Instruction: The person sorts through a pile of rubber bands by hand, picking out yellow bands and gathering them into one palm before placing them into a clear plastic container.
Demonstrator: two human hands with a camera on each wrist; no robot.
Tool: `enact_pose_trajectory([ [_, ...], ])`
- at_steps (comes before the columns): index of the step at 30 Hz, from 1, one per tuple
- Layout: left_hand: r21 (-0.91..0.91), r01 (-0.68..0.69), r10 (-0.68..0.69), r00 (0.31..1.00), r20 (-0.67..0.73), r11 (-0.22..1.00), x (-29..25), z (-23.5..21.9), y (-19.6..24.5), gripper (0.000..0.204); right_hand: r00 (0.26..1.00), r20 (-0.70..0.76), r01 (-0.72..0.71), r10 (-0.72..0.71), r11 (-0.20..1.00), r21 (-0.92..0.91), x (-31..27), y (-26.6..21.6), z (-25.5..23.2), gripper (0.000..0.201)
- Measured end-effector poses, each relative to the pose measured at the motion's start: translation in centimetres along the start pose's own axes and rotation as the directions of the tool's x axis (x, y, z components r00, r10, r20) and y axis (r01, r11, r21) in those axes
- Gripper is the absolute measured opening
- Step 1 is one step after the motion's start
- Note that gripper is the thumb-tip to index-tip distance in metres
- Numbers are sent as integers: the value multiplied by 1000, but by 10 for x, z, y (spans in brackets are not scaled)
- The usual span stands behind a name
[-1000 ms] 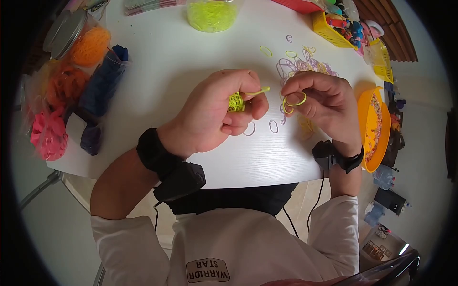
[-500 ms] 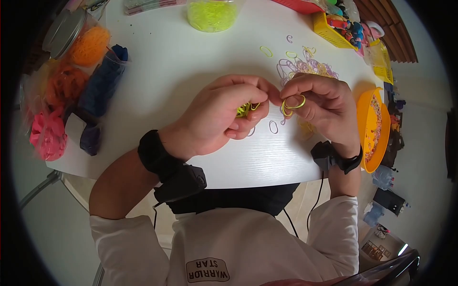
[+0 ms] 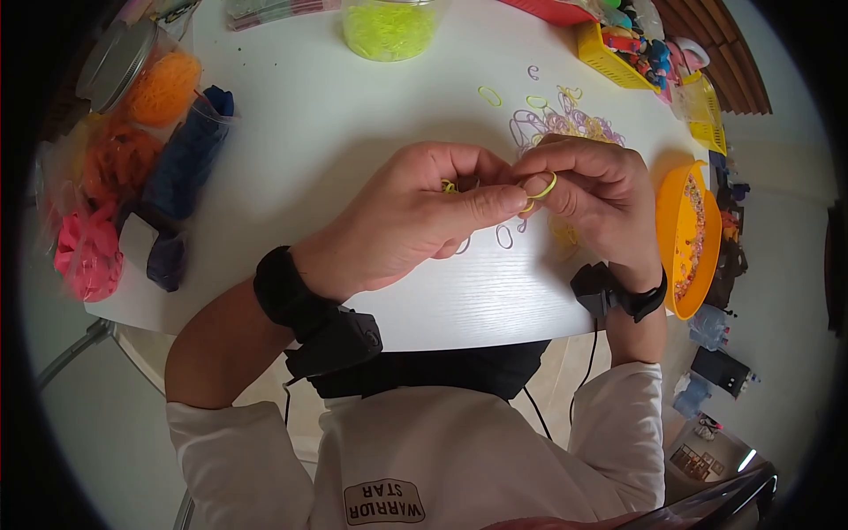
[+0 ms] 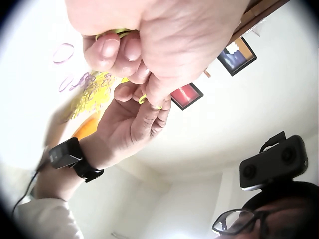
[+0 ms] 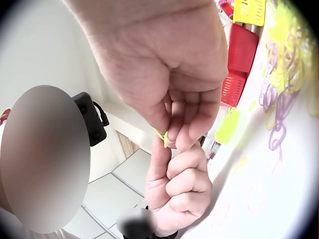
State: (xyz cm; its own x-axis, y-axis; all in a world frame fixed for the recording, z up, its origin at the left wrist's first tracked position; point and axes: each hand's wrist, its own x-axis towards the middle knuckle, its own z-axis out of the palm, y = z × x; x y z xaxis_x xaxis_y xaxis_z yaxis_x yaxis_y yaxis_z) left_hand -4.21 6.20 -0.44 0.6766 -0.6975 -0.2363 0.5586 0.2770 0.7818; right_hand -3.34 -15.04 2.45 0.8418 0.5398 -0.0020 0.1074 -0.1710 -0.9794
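In the head view both hands meet over the white table. The left hand [image 3: 402,216] keeps a bunch of yellow-green rubber bands [image 3: 450,186] under its curled fingers, while its thumb and forefinger touch the right fingertips. The right hand [image 3: 596,190] pinches a yellow-green band [image 3: 548,186], which loops out beside its thumb. That same band [image 5: 165,138] shows between the fingertips in the right wrist view. Behind the right hand lies a pile of purple and yellow bands [image 3: 574,121]. A purple band [image 3: 504,236] lies below the joined fingertips.
A jar of yellow-green bands [image 3: 389,31] stands at the table's far edge. Bags of orange, pink and blue bands, with an orange bag [image 3: 165,84] among them, are at the left. An orange tray [image 3: 676,238] of beads and a yellow basket [image 3: 605,60] are at the right.
The left hand has come rightward to meet the right fingertips, and its thumb now extends to them. The small band at its fingertips is out of sight. The right hand has barely moved.
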Motion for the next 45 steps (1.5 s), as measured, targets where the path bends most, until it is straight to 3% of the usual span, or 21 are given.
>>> enact_pose_trajectory([
  [5, -121, -39, 47, 997, 67, 992, 1, -8, -8, 21, 1000, -6, 25, -26, 1000, -5, 0, 1, -1, 19],
  [11, -235, 54, -37, 996, 76, 970, 1, -7, -1, 14, 998, -59, -26, 27, 999, 21, 0, -1, 0, 19],
  [14, -385, 44, -9, 996, 92, 922, 3, -14, -11, 14, 997, -61, -39, 38, 999, -4, -1, -1, 0, 20],
  [23, -396, 75, -74, 997, 18, 915, 1, -12, -5, 10, 999, -37, -1, 0, 999, -34, 0, -1, 3, 16],
  [26, -323, 62, -67, 998, -4, 944, 0, -11, -2, 3, 999, 24, 35, -33, 997, -64, 1, 0, 5, 14],
  [29, -335, 40, -32, 999, 29, 941, -1, -13, -1, 4, 996, 89, 39, -22, 980, -194, 2, -4, 5, 17],
  [35, -288, 75, -82, 997, -13, 955, 3, -7, 0, 13, 997, 39, 70, -64, 981, -179, 0, -1, 6, 15],
  [40, -355, 75, -77, 997, 8, 932, 4, -11, -9, 16, 997, 5, 76, -77, 979, -187, 0, 0, 3, 16],
  [45, -337, 131, -123, 991, 47, 932, 2, -14, -8, 40, 998, -28, 49, -58, 966, -255, 0, -1, 2, 18],
])
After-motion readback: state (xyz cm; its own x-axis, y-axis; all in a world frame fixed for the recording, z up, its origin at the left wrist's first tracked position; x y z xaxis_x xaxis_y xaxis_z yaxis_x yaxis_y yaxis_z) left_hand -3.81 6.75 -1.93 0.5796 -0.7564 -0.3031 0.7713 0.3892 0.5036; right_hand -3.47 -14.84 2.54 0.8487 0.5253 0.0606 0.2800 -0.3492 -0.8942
